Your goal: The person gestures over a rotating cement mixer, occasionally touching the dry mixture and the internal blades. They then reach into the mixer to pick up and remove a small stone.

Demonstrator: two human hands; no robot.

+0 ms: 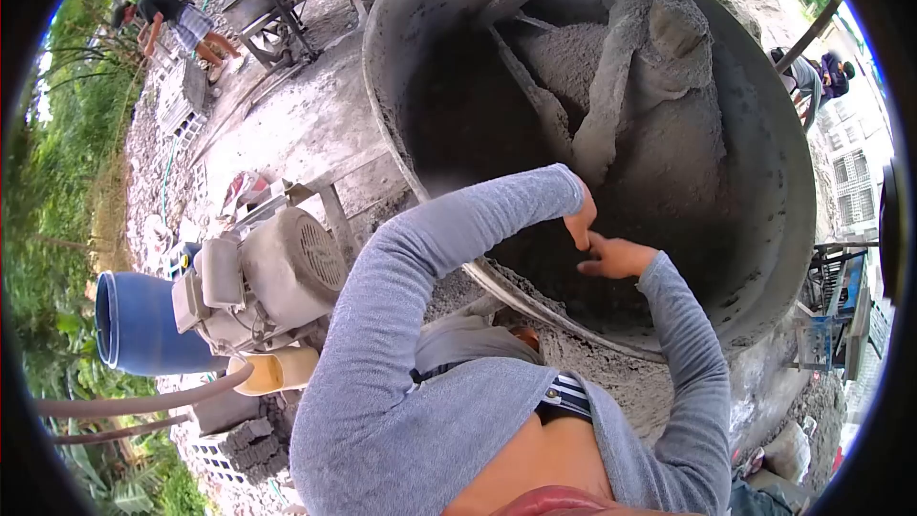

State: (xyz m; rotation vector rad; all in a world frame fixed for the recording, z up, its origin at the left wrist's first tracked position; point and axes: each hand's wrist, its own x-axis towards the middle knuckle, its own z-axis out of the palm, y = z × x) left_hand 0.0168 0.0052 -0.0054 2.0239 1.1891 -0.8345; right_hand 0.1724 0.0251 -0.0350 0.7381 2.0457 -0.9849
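Observation:
Both of my hands, in grey sleeves, meet over the near side of a large round mixer pan (396, 124). My left hand (581, 218) points downward with its fingers pressed together at the fingertips of my right hand; whether anything is between them is hidden. My right hand (619, 257) has its fingers partly bent and apart, and I see nothing held in it. Below them lies dark, damp-looking mix (544, 272). Farther back in the pan, cement-crusted mixing arms (616, 67) rise from a central hub (678, 33), with grey powdery material around them.
At left are a dusty motor (291, 263), a blue barrel (153, 323) and a yellow container (277, 370). One person (177, 24) bends near hollow blocks (181, 110) at upper left; another person (821, 81) is at right. Metal frames (277, 5) stand behind.

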